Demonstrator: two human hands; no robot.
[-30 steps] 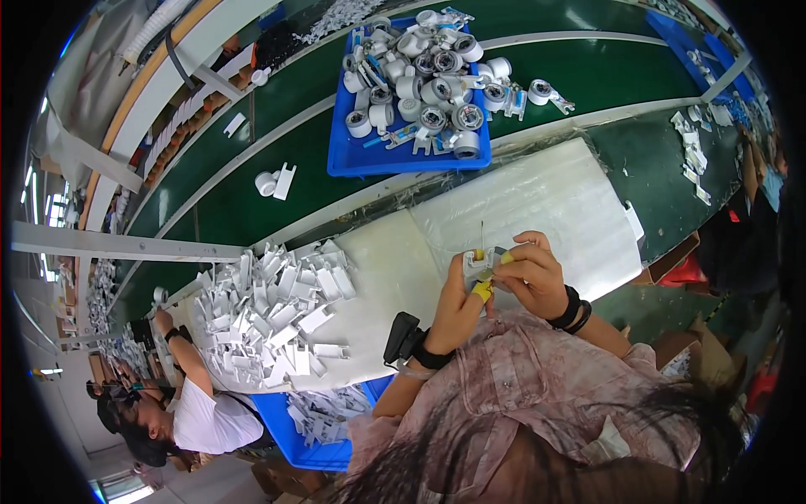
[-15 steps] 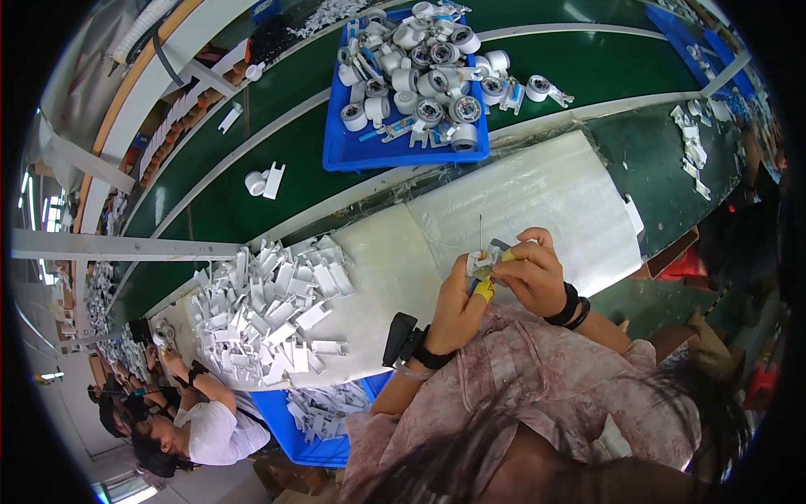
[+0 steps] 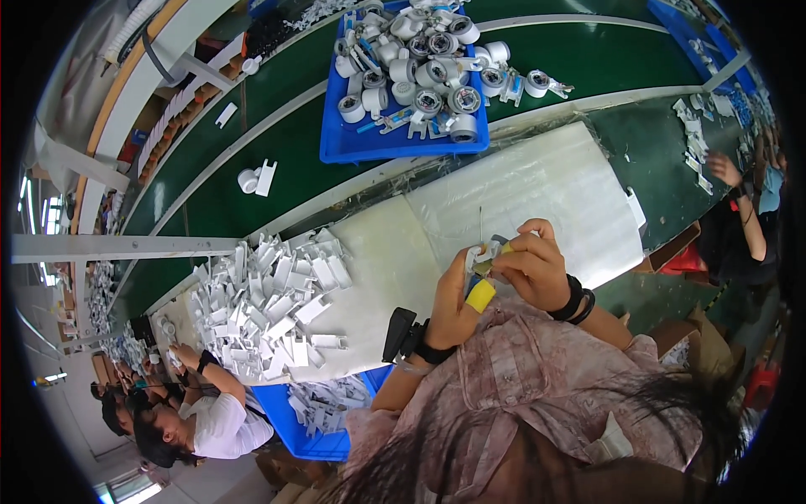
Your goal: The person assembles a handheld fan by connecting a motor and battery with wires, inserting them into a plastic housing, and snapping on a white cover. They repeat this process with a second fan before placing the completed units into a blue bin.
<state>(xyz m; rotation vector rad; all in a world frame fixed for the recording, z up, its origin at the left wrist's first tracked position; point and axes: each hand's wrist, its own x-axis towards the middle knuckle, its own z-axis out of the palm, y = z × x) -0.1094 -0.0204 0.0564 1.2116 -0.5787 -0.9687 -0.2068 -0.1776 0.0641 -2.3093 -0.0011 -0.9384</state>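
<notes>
Both hands meet in front of my body, over the near edge of the pale work mat (image 3: 529, 193). My left hand (image 3: 453, 307) is closed around a small white plastic part (image 3: 474, 254). A thin rod (image 3: 480, 220) sticks up beside that part; what its lower end joins is hidden by my fingers. Pinched against the part's right side is my right hand (image 3: 537, 269), with a small grey piece near its fingertips. Yellow shows at the left thumb and at a right fingertip, seemingly wraps. Something dark blue lies between the hands, too small to name.
White plastic brackets (image 3: 277, 302) are heaped left of my hands, above a blue bin (image 3: 285, 424) of similar pieces. Beyond the mat a blue tray (image 3: 357, 147) holds round white units on the green belt (image 3: 311, 181). Co-workers sit at left (image 3: 222, 424) and right (image 3: 747, 223).
My hands stay together, with the left thumb shifted so more yellow shows. A co-worker's arm has come in at the right, reaching to the white parts there.
</notes>
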